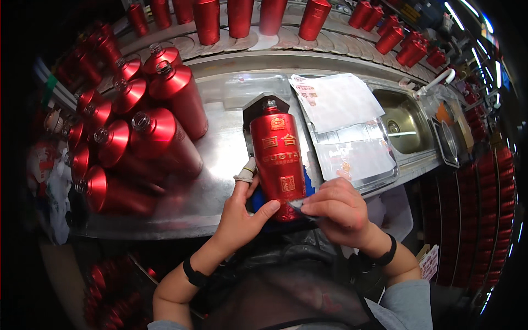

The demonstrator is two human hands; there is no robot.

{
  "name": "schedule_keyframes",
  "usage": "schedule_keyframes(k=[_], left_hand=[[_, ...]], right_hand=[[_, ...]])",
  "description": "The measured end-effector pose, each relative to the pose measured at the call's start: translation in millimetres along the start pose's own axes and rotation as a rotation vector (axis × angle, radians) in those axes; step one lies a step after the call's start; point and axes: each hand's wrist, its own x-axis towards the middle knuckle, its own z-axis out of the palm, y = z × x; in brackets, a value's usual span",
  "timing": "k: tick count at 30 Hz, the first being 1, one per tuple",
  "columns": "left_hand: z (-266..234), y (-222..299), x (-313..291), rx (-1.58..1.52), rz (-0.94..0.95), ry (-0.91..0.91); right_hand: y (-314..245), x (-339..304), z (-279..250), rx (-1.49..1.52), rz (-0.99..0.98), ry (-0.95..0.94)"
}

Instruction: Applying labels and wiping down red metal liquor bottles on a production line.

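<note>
A red bottle (279, 154) with gold printing lies face up in front of me, its clear glass neck pointing away. Its far end is against a dark angular holder (254, 107), and blue material (309, 181) shows under its near part. My left hand (236, 220) grips the bottle's lower left side, thumb over its front; a pale cover sits on one fingertip. At the lower right edge, my right hand (341, 209) pinches a small, thin grey-white piece (297, 204) against the bottle. What that piece is exactly cannot be made out.
Several red bottles (162, 140) without caps crowd the left of the metal worktop (220, 181). Printed white sheets (341, 107) lie on a tray at right, beside a sink (404, 121). Behind runs a curved conveyor (286, 41) carrying red bottles. Stacked red bottles (478, 220) stand at far right.
</note>
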Motion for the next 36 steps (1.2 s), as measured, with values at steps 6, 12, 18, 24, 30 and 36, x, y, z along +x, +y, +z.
schedule_keyframes(k=[6,12,18,24,30,36], left_hand=[[2.9,-1.9,-1.5,0.007,-0.017,-0.004],[-3.2,-7.2,-4.4,-0.002,0.005,-0.006],[-3.2,-11.5,-1.9,-0.016,0.010,-0.053],[-7.5,-12.5,-5.9,-0.231,-0.082,-0.031],[-8.2,-17.2,-3.7,-0.224,-0.045,-0.050],[-0.9,-4.0,-0.7,-0.106,-0.032,0.011]], right_hand=[[-2.2,-6.9,4.1,-0.078,-0.044,-0.008],[-8.2,1.6,7.1,-0.077,-0.004,0.039],[-16.8,-6.0,15.5,-0.102,-0.039,-0.008],[-23.5,9.8,28.2,-0.208,-0.082,-0.018],[-30.2,7.5,31.5,-0.209,-0.204,-0.158],[-24.0,-2.4,19.0,0.101,0.143,0.006]])
